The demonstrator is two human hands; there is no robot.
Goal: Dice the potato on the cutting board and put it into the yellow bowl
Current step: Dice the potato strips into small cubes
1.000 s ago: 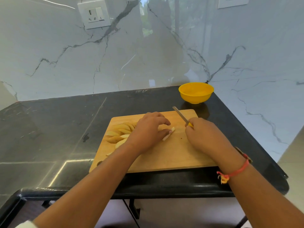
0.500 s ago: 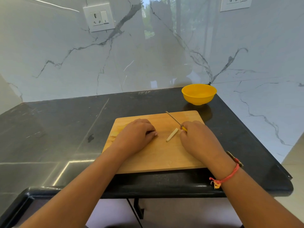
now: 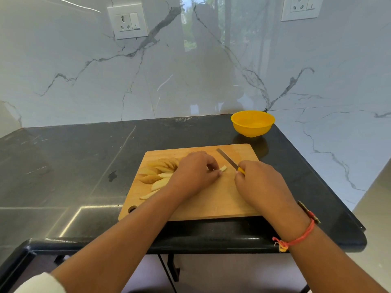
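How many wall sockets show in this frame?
2. The left socket is at upper left of the view; the right socket is at upper right, above the yellow bowl, cut off by the top edge. Others may lie out of view.

The left hand (image 3: 194,176) and right hand (image 3: 260,185) are bare, as are both forearms. A thin red-orange thread bracelet (image 3: 301,236) circles the right wrist, ending in a frayed yellow tuft (image 3: 281,246). A small brownish tab (image 3: 308,210) shows just above it. At the frame's lower left, a white sleeve (image 3: 40,282) covers the left arm
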